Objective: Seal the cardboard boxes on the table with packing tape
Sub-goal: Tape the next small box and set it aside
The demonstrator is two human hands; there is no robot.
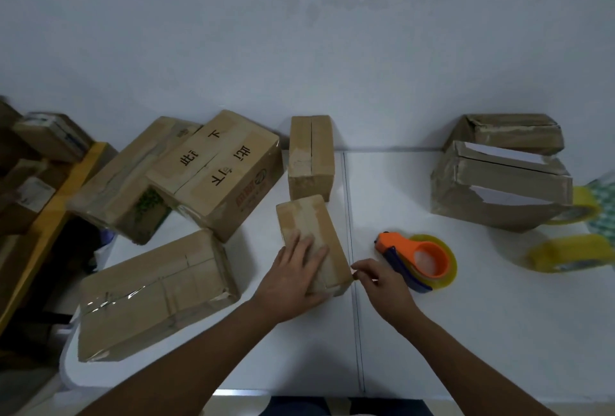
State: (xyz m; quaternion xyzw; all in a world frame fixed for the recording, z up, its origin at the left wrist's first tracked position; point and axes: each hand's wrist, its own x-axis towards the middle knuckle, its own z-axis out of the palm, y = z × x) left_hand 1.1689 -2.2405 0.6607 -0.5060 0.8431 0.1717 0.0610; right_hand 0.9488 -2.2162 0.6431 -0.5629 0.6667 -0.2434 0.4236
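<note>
A small cardboard box point(309, 222) lies on the white table point(466, 315) near its middle. My left hand point(293, 279) rests flat on the box top, fingers spread. My right hand point(382, 285) pinches something small at the box's near right corner, probably a tape end. An orange and blue tape dispenser point(416, 259) with a yellowish roll lies on the table just right of that hand, touched by neither hand.
Several more cardboard boxes surround the spot: a flat one point(153, 292) at front left, a printed one point(219, 169) behind it, an upright one point(311, 156) at the back, torn ones point(499, 182) at right. Two spare tape rolls point(569, 252) sit far right.
</note>
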